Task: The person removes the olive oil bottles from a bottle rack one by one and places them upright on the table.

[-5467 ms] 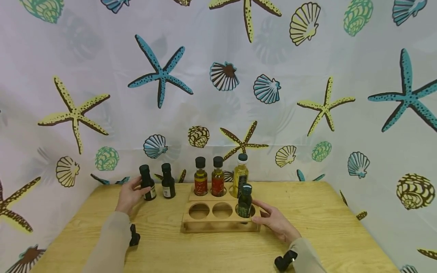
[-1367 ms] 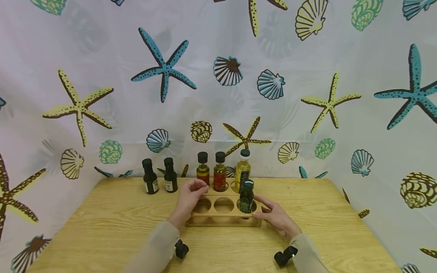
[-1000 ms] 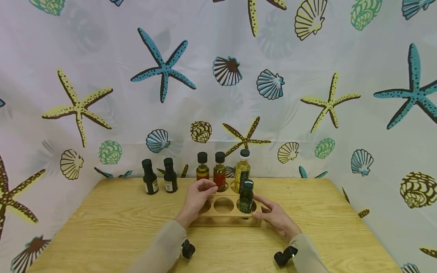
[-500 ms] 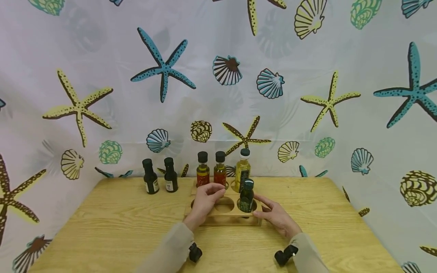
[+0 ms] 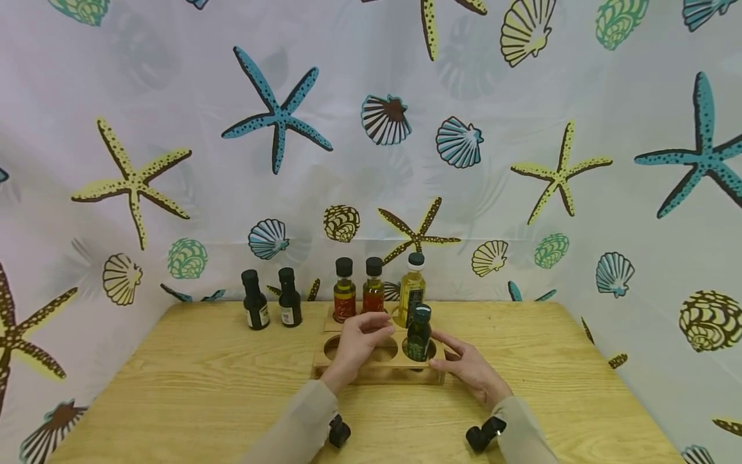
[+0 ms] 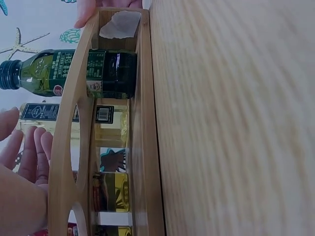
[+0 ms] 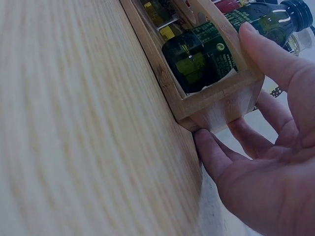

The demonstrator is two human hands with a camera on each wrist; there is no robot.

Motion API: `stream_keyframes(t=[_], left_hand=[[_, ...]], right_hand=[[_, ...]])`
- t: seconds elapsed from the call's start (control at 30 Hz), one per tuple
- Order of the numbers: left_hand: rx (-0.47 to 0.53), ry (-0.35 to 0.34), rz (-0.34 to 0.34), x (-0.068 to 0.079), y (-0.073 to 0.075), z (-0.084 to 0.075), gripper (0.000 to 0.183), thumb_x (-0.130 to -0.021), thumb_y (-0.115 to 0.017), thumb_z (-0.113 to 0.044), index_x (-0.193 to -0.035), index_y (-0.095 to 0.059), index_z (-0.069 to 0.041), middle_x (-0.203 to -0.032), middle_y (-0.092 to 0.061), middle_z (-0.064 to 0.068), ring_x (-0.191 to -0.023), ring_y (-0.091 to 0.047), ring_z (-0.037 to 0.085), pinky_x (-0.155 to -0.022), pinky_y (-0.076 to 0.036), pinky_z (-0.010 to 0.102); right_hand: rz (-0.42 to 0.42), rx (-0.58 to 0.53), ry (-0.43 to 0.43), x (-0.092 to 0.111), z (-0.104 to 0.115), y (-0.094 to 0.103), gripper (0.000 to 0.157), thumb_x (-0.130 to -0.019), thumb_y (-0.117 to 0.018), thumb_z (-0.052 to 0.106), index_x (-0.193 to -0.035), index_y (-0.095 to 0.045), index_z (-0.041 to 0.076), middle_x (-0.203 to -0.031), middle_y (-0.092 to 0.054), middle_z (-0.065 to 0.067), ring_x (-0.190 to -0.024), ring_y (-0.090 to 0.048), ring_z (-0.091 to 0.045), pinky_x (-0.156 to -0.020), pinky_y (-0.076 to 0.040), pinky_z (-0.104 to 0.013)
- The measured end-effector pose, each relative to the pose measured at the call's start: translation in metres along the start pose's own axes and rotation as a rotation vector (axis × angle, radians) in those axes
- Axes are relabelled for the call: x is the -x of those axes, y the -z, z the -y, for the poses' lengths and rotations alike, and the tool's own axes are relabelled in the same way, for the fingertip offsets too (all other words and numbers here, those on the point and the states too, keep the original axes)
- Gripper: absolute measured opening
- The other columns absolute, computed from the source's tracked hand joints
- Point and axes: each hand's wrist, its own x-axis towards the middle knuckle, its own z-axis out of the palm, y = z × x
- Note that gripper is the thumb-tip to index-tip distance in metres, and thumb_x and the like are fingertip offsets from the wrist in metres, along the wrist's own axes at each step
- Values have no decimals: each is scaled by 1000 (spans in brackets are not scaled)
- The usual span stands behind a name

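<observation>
Head view: my left hand (image 5: 358, 348) has shifted rightward along the front of the rack (image 5: 382, 365), from the left hole to the middle one. Fingers loosely bent, nothing held. Its move brings it nearer the green bottle (image 5: 418, 335), upright in the front right hole; the bottles appear unmoved, so I judge nothing gained in placement. My right hand (image 5: 471, 370) holds the rack's right end. Back row: two red-label bottles (image 5: 344, 299) and a yellow bottle (image 5: 413, 289), partly behind the green one. Two dark bottles (image 5: 256, 301) stand left of the rack on the surface (image 5: 232, 399).

Left wrist view: thumb and fingers apart, empty, beside the upper board.

Right wrist view: thumb on the upper board by the green bottle, fingers against the end panel.
</observation>
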Motion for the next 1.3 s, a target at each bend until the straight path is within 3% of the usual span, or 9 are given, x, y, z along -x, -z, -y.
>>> stream_keyframes(t=[0.1,0.23,0.43,0.57,0.87,1.0,1.3], left_hand=[[8,0,24,-6,-3,11,32,-88,-73,-9,-119,-69,-1,-111,-69,20,-92,-67,16,-85,-56,49],[-13,-2,56,-5,-8,9,37,-88,-72,-8,-123,-65,3,-116,-66,23,-96,-67,20,-85,-57,46],[-43,-29,102,4,-14,-10,38,-89,-71,-5,-124,-63,6,-119,-64,28,-103,-64,32,-83,-57,37],[-52,-48,110,9,-18,-17,38,-88,-72,-6,-124,-64,4,-120,-65,27,-106,-64,34,-82,-56,30],[-58,-46,142,7,-26,-19,43,-87,-73,-6,-129,-62,0,-124,-64,24,-117,-60,39,-98,-51,48],[-111,-54,167,3,-31,-13,46,-88,-73,-8,-132,-61,-4,-124,-65,20,-118,-60,37,-100,-48,52],[-110,-34,175,-14,-37,15,58,-85,-78,-17,-139,-56,-11,-130,-63,16,-123,-59,33,-101,-48,50]], right_hand=[[-7,1,-3,-1,0,0,68,-86,-77,20,-147,-47,22,-162,-24,-9,-147,-16,-47,-115,-23,-61],[-9,-2,-7,-1,-1,0,68,-86,-77,19,-147,-47,22,-163,-22,-11,-146,-17,-47,-115,-23,-61],[-12,8,-3,0,0,-1,66,-87,-75,17,-147,-47,22,-163,-21,-13,-145,-18,-49,-115,-24,-61],[-14,4,-10,-1,-1,-1,66,-88,-75,17,-147,-47,22,-163,-19,-13,-146,-18,-49,-115,-24,-61],[-1,-17,-11,-1,-2,-1,64,-90,-72,15,-148,-45,21,-164,-15,-14,-147,-14,-48,-116,-22,-60],[3,-15,-11,-1,-1,-2,64,-90,-72,16,-148,-46,22,-164,-14,-15,-146,-14,-49,-115,-21,-62],[-1,-16,-11,-1,0,-1,63,-90,-72,15,-147,-47,22,-164,-14,-16,-146,-14,-49,-115,-22,-61]])
